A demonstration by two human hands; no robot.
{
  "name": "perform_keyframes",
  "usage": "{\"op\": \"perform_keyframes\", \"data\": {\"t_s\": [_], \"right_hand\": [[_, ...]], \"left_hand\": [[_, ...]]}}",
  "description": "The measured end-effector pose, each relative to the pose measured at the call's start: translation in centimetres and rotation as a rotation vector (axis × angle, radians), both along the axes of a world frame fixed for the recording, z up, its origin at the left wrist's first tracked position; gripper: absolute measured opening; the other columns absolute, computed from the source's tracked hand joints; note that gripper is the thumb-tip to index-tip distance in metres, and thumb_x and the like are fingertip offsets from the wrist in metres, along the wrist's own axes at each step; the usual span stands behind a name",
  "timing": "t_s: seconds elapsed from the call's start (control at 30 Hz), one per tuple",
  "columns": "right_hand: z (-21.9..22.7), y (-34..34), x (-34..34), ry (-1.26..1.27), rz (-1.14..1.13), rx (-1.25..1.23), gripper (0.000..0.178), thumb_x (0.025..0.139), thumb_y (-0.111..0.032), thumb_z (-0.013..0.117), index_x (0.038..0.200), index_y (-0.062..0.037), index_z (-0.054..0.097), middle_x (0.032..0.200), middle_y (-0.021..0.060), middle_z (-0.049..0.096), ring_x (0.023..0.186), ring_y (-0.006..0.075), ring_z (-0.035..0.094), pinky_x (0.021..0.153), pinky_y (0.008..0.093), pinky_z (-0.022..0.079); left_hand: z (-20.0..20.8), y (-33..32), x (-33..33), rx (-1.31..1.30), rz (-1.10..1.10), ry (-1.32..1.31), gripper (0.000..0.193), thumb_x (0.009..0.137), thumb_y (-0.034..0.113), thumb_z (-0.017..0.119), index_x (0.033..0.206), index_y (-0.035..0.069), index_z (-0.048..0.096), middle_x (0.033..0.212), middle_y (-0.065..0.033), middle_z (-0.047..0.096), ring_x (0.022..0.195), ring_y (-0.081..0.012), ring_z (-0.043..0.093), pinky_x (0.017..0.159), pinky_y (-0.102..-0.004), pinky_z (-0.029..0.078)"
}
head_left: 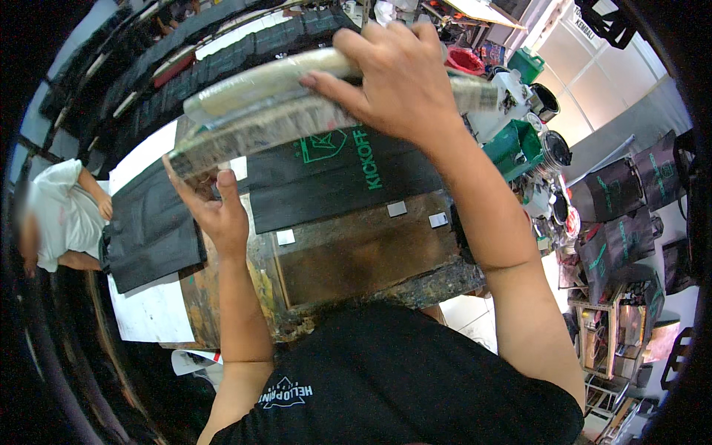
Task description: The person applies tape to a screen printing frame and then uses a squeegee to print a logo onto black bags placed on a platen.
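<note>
Raised above the table and seen nearly edge-on is a long screen-printing frame [259, 133], smeared by motion. My left hand [221, 219] supports its left end from below, thumb and fingers on either side of the edge. Along its upper side runs a pale, rounded strip [274, 83], whose kind I cannot make out. My right hand [408, 89] reaches over the top, closed on the frame near its middle and right part. Beneath lies a flat black fabric piece [326, 193] with green print, on a worn brown board [363, 259] bearing small white squares [397, 209].
Left of the board, another black fabric piece [152, 230] rests on white sheeting [152, 315]. A person in a white shirt [63, 208] is at the far left. Green containers [519, 148] and tubs crowd the right. Black printed pieces [615, 189] hang beyond; racks of black pieces [274, 41] stand behind.
</note>
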State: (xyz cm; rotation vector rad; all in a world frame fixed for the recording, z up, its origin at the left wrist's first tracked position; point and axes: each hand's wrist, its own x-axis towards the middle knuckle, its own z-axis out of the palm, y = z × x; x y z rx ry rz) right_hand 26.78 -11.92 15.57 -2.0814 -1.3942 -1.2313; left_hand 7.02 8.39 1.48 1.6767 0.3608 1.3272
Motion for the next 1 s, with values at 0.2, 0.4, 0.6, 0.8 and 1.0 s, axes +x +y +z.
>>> {"op": "perform_keyframes", "data": {"t_s": [0.2,0.4,0.6,0.8,1.0], "right_hand": [[4.1,0.9,1.7,0.2,0.028,-0.092,0.066,0.106,-0.06,0.039,0.085,-0.005,0.067,0.075,0.0136,0.065,0.073,0.0259,0.06,0.084,0.0473,0.042],[6.4,1.7,2.9,0.309,0.011,-0.141,0.066,0.106,-0.061,0.039,0.087,-0.0054,0.069,0.078,0.0144,0.067,0.078,0.0261,0.064,0.091,0.0478,0.044],[5.5,2.1,3.5,0.134,-0.053,-0.063,0.059,0.096,-0.064,0.058,0.098,-0.008,0.076,0.088,0.0129,0.074,0.087,0.0296,0.071,0.084,0.0464,0.046],[4.7,3.1,4.4,0.095,-0.024,-0.011,0.062,0.098,-0.065,0.054,0.097,-0.0072,0.076,0.09,0.015,0.076,0.092,0.0333,0.073,0.089,0.0522,0.047],[4.6,2.5,3.8,0.103,0.007,-0.003,0.063,0.097,-0.065,0.054,0.093,-0.0057,0.075,0.092,0.0166,0.076,0.092,0.0331,0.073,0.084,0.0516,0.046]], "left_hand": [[-8.1,1.1,-2.0,0.486,0.163,0.766,0.097,0.095,0.034,0.077,0.164,0.0,0.019,0.125,-0.0264,0.058,0.11,-0.0404,0.06,0.093,-0.0497,0.048],[-10.4,-0.8,-3.5,0.113,0.087,1.144,0.092,0.089,0.02,0.079,0.161,-0.001,0.027,0.133,-0.039,0.056,0.121,-0.0532,0.058,0.103,-0.053,0.047],[-11.0,0.9,-1.4,-0.147,-0.051,0.694,0.056,0.094,0.004,0.066,0.148,0.0,0.051,0.126,-0.0301,0.067,0.11,-0.0368,0.069,0.098,-0.0419,0.053],[-1.7,9.5,-2.3,-0.173,-0.242,0.549,0.04,0.095,0.004,0.068,0.134,0.001,0.064,0.12,-0.0098,0.07,0.088,-0.0123,0.068,0.068,-0.0238,0.055],[3.4,15.9,-11.1,-0.382,-0.065,0.532,0.045,0.092,0.005,0.07,0.137,0.007,0.065,0.124,-0.0039,0.068,0.083,-0.0065,0.064,0.058,-0.018,0.05]]}}
